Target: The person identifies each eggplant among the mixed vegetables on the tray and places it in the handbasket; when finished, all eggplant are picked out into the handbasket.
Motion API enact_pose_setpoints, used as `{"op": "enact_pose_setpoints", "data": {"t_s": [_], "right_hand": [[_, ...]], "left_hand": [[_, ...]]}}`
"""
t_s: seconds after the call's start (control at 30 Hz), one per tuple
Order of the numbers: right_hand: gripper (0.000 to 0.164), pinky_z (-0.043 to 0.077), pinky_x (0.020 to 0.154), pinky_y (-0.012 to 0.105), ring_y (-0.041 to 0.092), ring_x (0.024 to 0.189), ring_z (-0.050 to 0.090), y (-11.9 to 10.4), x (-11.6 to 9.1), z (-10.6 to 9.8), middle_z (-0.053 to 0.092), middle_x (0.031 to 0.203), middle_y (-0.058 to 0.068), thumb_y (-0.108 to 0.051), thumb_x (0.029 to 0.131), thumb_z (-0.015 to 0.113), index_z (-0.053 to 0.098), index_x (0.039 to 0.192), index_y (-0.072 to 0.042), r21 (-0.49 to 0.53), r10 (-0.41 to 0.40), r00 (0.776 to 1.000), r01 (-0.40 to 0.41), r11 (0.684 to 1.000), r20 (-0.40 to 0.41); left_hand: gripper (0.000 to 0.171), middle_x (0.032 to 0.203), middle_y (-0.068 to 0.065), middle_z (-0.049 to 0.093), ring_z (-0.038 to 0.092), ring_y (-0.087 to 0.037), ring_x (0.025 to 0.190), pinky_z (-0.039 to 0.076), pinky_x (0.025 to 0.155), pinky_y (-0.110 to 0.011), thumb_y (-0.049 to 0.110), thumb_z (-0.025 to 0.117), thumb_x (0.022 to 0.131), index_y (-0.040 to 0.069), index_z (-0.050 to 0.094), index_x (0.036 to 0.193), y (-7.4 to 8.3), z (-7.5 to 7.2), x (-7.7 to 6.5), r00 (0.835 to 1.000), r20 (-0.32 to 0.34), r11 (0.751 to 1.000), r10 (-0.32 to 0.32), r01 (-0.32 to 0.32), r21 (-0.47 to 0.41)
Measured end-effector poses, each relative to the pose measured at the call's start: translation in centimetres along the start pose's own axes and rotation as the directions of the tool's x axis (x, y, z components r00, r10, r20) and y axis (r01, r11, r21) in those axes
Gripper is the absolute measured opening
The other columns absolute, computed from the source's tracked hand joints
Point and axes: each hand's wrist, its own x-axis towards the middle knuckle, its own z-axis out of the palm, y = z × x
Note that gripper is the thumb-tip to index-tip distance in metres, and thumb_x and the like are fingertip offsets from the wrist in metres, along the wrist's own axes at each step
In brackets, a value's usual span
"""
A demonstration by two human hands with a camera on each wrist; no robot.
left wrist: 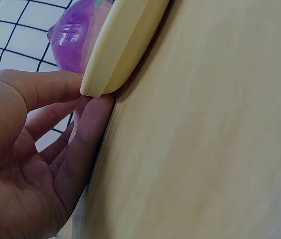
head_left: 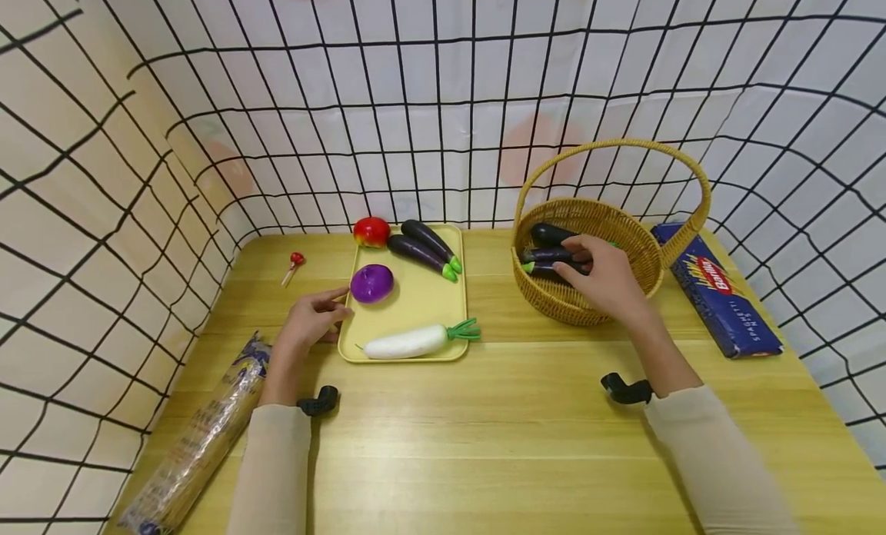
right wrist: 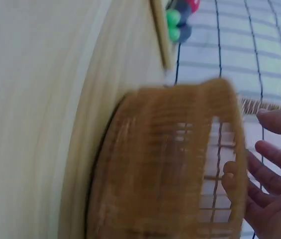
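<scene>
Evidently, eggplants (head_left: 550, 234) lie crosswise inside the basket (head_left: 554, 308), beneath the nearer right hand (head_left: 607, 277), its fingers parted, no grip visible; left of the basket, the left hand (head_left: 308, 320) pinches the tray (head_left: 424, 304).

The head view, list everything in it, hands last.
Wooden table: one, yellowish, foreground.
Square wire grid: uncounted, black, around table.
Patterned backing: uncounted, mainly white, behind grid.
Rectangular tray: one, yellow, left of centre.
Round fruit: one, red and yellow, tray's far left.
Glossy eggplants: two, dark purple, tray's far side.
Round vegetable: one, purple, tray's left.
Long radish: one, white, tray's near side.
Woven handled basket: one, tan, right.
Basket's eggplants: three visible, dark purple, inside.
Spaghetti pack: one, blue, right of basket.
Long clear pack: one, tan, near left.
Lollipop: one, red, left of tray.
Wrist devices: two, black, one per wrist.
Sleeves: two, cream, near edge.
Left hand: one, bare, pinching tray's rim.
Right hand: one, bare, over basket.
</scene>
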Motion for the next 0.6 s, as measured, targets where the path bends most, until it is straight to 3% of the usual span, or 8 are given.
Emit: {"op": "enact_pose_setpoints", "data": {"t_s": [0.3, 0.47, 0.6], "right_hand": [[0.043, 0.057, 0.095, 0.046, 0.03, 0.112, 0.064, -4.5, 0.8, 4.0, 0.066, 0.127, 0.016, -0.031, 0.1, 0.07, 0.062, 0.136, -0.009, 0.173, -0.115, 0.992, 0.121, 0.977, -0.043], [0.043, 0.058, 0.095, 0.045, 0.027, 0.112, 0.065, -6.5, 1.4, 6.4, 0.066, 0.127, 0.009, -0.03, 0.098, 0.072, 0.062, 0.136, -0.013, 0.237, -0.144, 0.99, 0.138, 0.962, 0.009], [0.045, 0.058, 0.098, 0.047, 0.031, 0.113, 0.065, -7.5, 2.2, 8.3, 0.066, 0.129, 0.015, -0.026, 0.098, 0.072, 0.061, 0.138, -0.009, 0.274, -0.145, 0.988, 0.124, 0.954, 0.056]], "left_hand": [[0.057, 0.131, -0.017, 0.062, 0.065, -0.017, 0.093, 0.064, 0.073, -0.028, 0.023, 0.07, 0.099, 0.025, 0.051, 0.153, 0.0, -0.3, -0.2, 1.0, -0.002, 1.0, -0.007, 0.007, -0.005], [0.056, 0.13, -0.017, 0.062, 0.065, -0.018, 0.094, 0.064, 0.073, -0.028, 0.023, 0.07, 0.1, 0.025, 0.052, 0.153, 0.0, -0.3, -0.2, 1.0, -0.005, 1.0, -0.012, 0.012, 0.005], [0.056, 0.13, -0.018, 0.062, 0.066, -0.017, 0.093, 0.064, 0.074, -0.028, 0.022, 0.069, 0.1, 0.024, 0.052, 0.153, 0.0, -0.1, -0.1, 1.0, -0.002, 1.0, -0.009, 0.009, -0.001]]}}
